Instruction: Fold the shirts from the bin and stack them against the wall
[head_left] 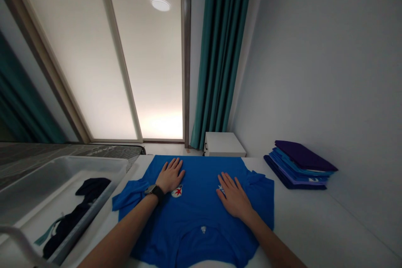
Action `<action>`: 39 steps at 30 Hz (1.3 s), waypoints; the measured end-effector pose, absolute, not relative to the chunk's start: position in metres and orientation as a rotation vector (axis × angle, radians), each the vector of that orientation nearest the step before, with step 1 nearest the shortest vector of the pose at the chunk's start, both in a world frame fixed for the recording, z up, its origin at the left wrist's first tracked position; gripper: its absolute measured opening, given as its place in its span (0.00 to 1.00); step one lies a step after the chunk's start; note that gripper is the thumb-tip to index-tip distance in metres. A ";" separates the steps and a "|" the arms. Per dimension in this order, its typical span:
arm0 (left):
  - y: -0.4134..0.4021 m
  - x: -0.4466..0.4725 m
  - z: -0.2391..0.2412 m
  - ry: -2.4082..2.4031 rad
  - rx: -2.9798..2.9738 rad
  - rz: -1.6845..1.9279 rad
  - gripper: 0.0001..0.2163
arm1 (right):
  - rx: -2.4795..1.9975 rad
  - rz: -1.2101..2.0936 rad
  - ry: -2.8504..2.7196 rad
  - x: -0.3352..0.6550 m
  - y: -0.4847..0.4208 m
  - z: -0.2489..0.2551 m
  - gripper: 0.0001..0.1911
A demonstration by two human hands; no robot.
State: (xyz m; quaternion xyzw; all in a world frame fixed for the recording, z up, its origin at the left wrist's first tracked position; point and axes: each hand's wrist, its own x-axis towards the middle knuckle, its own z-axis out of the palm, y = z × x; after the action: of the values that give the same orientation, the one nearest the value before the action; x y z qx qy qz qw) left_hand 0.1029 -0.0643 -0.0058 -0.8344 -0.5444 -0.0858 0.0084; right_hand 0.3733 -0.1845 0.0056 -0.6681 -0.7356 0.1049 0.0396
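Note:
A blue T-shirt (pixel 201 205) lies spread on the white table, its neckline toward me and its hem at the far edge. My left hand (pixel 170 175) rests flat on the shirt's left half, fingers spread, beside a round badge with a red star. On the right half, my right hand (pixel 234 197) also lies palm down with fingers apart, partly covering a white logo. Both sleeves stick out at the sides, the left one bunched. A dark watch (pixel 155 192) is on my left wrist.
At the right by the wall stands a stack of folded clothes (pixel 300 165), purple on top. A translucent plastic bin (pixel 119 167) with dark clothing (pixel 78 213) inside is at the left. Behind the white table (pixel 314 226) are a small white cabinet (pixel 223 142) and a green curtain (pixel 221 58).

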 end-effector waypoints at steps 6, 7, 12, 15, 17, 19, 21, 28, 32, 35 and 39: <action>-0.086 0.117 0.004 -1.683 -2.591 -0.324 0.22 | -2.081 0.324 -2.213 0.370 -0.195 0.005 0.36; -0.093 0.123 0.005 -1.679 -2.623 -0.316 0.23 | -2.089 0.318 -2.207 0.369 -0.196 0.005 0.35; -0.132 0.151 0.001 -1.491 -2.849 -0.320 0.26 | -2.129 0.282 -2.194 0.366 -0.198 0.006 0.35; -0.143 0.156 -0.004 -1.381 -2.900 -0.362 0.26 | -2.113 0.278 -2.194 0.367 -0.199 0.007 0.35; -0.145 0.154 -0.005 -1.345 -2.915 -0.378 0.26 | -2.086 0.293 -2.203 0.367 -0.203 0.008 0.35; -0.146 0.151 -0.003 -1.317 -2.932 -0.376 0.26 | -2.049 0.312 -2.226 0.365 -0.213 0.009 0.35; -0.150 0.148 0.000 -1.290 -2.958 -0.364 0.26 | -2.007 0.333 -2.253 0.362 -0.226 0.009 0.36; -0.196 0.130 0.012 -1.159 -3.159 -0.322 0.26 | -1.877 0.390 -2.309 0.346 -0.270 0.010 0.34; -0.217 0.110 0.022 -1.015 -3.263 -0.256 0.28 | -1.890 0.406 -2.319 0.344 -0.276 0.013 0.35; -0.221 0.098 0.028 -0.963 -3.285 -0.179 0.31 | -1.925 0.433 -2.321 0.342 -0.278 0.013 0.36; -0.221 0.094 0.030 -0.872 -3.323 -0.184 0.32 | -1.962 0.445 -2.286 0.339 -0.281 0.010 0.37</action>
State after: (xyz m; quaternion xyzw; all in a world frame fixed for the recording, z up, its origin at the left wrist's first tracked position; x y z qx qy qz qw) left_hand 0.0937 -0.2206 0.0298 -0.9551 -0.2505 -0.0529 -0.1490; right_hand 0.3388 -0.2812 0.0097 -0.6435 -0.7498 0.1461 0.0483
